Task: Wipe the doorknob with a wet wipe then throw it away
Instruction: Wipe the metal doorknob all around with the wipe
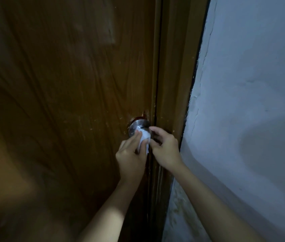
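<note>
Hands meet at the round, brushed-metal doorknob (138, 126) on a brown wood-grain door (68, 84). The left hand (131, 155) presses a crumpled white wet wipe (144, 138) against the knob's front, fingers (136, 137) closed on it. The right hand (164, 149) pinches the wipe's other edge (fingertips curled shut). A rough, pale plaster wall (252, 102) stands right of the frame.

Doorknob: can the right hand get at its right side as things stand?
Probably yes. The right hand is already beside the doorknob, fingertips at its edge; only the wet wipe, pressed on by the left hand, covers the front.
</note>
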Action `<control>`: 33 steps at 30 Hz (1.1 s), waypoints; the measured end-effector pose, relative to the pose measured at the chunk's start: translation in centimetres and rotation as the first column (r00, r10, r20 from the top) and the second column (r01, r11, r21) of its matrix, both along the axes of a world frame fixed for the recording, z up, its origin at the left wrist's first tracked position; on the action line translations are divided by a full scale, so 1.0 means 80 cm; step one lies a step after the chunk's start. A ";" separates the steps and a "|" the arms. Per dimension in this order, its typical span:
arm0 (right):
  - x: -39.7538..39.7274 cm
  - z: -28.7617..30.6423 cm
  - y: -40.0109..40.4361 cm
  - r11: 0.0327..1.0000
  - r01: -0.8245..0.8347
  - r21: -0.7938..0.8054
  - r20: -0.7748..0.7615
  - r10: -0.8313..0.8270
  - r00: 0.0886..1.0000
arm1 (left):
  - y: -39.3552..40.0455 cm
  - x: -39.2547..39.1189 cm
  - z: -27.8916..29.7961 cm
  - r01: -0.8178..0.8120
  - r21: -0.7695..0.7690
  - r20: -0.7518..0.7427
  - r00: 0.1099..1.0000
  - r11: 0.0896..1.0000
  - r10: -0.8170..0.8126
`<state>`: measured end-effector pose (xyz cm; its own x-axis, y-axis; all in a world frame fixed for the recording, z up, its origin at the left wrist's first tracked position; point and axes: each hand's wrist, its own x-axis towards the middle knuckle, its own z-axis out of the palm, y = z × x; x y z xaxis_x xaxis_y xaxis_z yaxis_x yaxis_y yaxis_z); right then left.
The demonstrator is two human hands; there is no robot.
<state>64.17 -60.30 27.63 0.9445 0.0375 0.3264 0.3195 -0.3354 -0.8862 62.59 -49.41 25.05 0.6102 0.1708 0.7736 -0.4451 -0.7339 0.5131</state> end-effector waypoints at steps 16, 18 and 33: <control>-0.001 0.004 0.000 0.996 0.014 0.085 -0.049 -0.010 0.999 | -0.018 -0.018 0.006 -0.076 -0.584 -0.276 0.955 0.808 -0.109; -0.001 0.004 0.000 0.994 0.006 0.105 -0.053 0.000 0.999 | -0.021 -0.016 0.007 -0.045 -0.704 -0.304 0.921 0.708 -0.244; -0.025 0.004 0.002 0.839 0.190 0.511 -0.411 0.044 0.911 | -0.007 -0.010 0.013 -0.133 -0.872 -0.441 0.629 0.471 -0.640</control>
